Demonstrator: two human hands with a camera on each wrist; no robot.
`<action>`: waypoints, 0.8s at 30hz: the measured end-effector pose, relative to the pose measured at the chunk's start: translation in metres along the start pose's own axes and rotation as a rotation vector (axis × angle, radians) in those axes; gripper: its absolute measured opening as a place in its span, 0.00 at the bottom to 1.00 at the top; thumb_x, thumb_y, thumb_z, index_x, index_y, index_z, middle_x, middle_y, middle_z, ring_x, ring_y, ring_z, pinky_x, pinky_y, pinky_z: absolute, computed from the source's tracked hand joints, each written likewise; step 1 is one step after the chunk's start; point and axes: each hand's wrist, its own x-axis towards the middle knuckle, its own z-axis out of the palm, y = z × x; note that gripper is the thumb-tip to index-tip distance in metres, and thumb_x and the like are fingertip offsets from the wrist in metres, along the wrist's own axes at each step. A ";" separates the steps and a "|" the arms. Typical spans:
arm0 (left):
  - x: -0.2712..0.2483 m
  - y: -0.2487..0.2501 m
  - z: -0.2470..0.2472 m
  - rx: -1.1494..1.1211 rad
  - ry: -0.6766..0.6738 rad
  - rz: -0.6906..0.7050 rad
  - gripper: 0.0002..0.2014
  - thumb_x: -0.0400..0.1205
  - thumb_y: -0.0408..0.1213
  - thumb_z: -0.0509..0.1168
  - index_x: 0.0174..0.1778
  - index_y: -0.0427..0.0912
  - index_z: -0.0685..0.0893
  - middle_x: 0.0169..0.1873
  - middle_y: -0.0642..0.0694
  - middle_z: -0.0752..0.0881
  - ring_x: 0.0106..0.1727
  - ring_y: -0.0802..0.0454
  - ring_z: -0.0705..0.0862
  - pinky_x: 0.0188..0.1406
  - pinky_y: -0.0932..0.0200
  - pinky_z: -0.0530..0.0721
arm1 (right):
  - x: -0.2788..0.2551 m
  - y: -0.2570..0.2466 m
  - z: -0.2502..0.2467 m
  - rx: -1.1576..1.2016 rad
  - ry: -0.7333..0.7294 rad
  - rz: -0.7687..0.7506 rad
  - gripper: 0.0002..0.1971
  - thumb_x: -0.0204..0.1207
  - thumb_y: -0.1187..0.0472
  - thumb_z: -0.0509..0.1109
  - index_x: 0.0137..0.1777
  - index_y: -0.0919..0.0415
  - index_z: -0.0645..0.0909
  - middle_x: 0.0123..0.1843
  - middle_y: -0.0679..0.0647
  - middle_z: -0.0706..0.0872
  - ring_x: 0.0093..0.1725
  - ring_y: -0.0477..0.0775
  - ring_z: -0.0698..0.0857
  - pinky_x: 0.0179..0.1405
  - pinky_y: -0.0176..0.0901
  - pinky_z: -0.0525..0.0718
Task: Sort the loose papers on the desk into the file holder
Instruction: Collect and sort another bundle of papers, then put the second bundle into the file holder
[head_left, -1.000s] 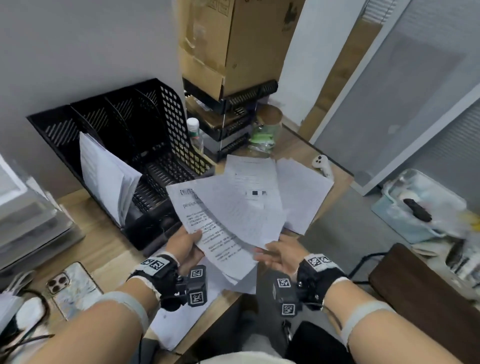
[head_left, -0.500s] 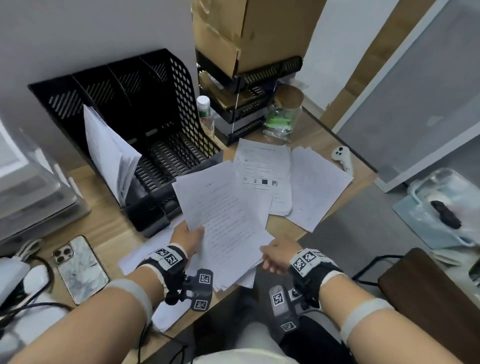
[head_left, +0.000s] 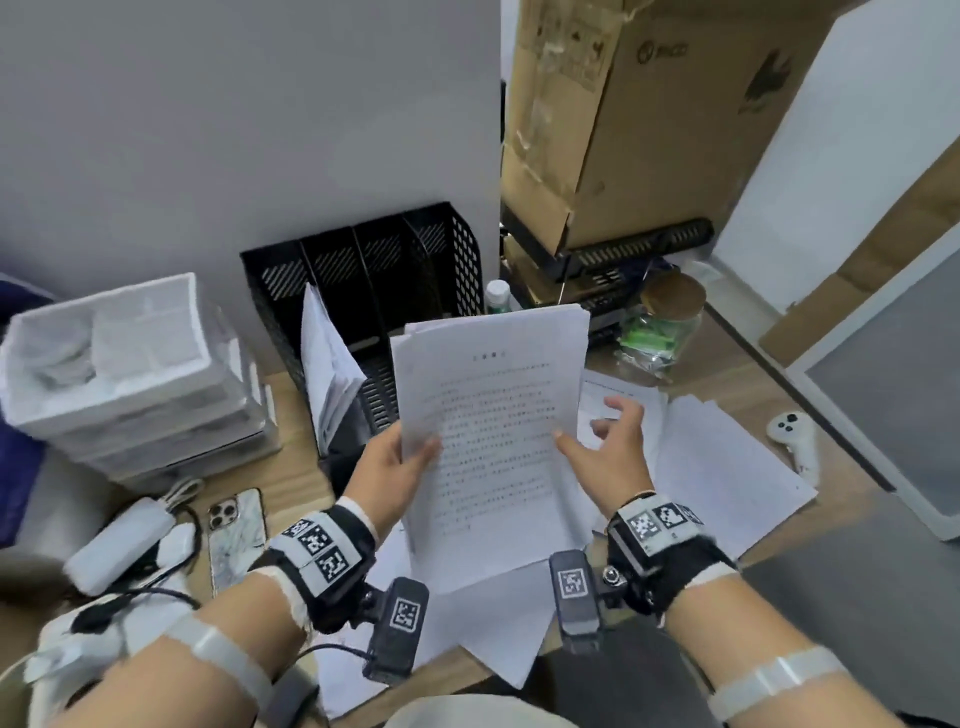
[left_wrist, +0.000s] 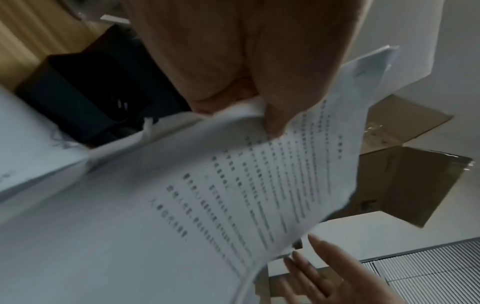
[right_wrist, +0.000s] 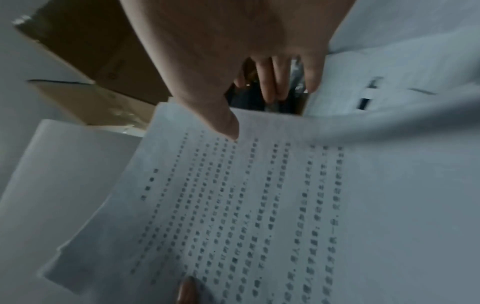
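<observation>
The person is holding up a thin bundle of printed sheets (head_left: 493, 441), white paper with many lines of small dark text, a short title at the top. The sheets are not quite squared, and the edges of the back pages are showing at the top and the left side. The left hand (head_left: 387, 470) is gripping the bundle at its left edge, thumb (left_wrist: 275, 121) lying on the printed face and the fingers going behind the pages, so this grip is closed on the paper. The right hand (head_left: 605, 457) is standing just beside the right edge with the fingers spread and relaxed; its thumb tip (right_wrist: 228, 125) is touching the front page near the margin, while the other fingers are reaching past the edge and holding nothing. The bundle is standing nearly upright between the two hands, above the desk (head_left: 291, 467) and in front of the file holder (head_left: 374, 270).

Under the hands more loose papers (head_left: 727, 467) are lying flat on the desk. Behind the bundle the black mesh file holder is standing against the wall, and some papers (head_left: 327, 364) are already leaning in its left compartment.
</observation>
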 end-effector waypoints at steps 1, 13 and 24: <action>0.002 0.007 0.000 0.052 0.059 0.041 0.07 0.85 0.40 0.66 0.54 0.54 0.88 0.51 0.55 0.94 0.55 0.55 0.91 0.57 0.53 0.88 | 0.005 -0.011 -0.001 -0.034 0.043 -0.052 0.30 0.70 0.57 0.79 0.66 0.56 0.66 0.59 0.58 0.77 0.56 0.55 0.80 0.60 0.47 0.80; 0.026 0.069 0.028 0.380 0.250 0.351 0.21 0.83 0.25 0.66 0.71 0.42 0.83 0.58 0.52 0.86 0.66 0.54 0.85 0.67 0.55 0.85 | 0.010 -0.178 0.062 -0.294 -0.668 -0.284 0.37 0.68 0.33 0.69 0.66 0.64 0.79 0.59 0.62 0.87 0.58 0.62 0.87 0.57 0.54 0.87; 0.035 0.046 -0.017 0.360 0.108 -0.062 0.37 0.81 0.57 0.68 0.86 0.53 0.64 0.78 0.56 0.72 0.80 0.57 0.69 0.84 0.46 0.67 | 0.058 -0.208 0.045 -0.215 -0.567 -0.313 0.24 0.80 0.58 0.67 0.75 0.61 0.73 0.68 0.56 0.84 0.64 0.61 0.85 0.65 0.55 0.83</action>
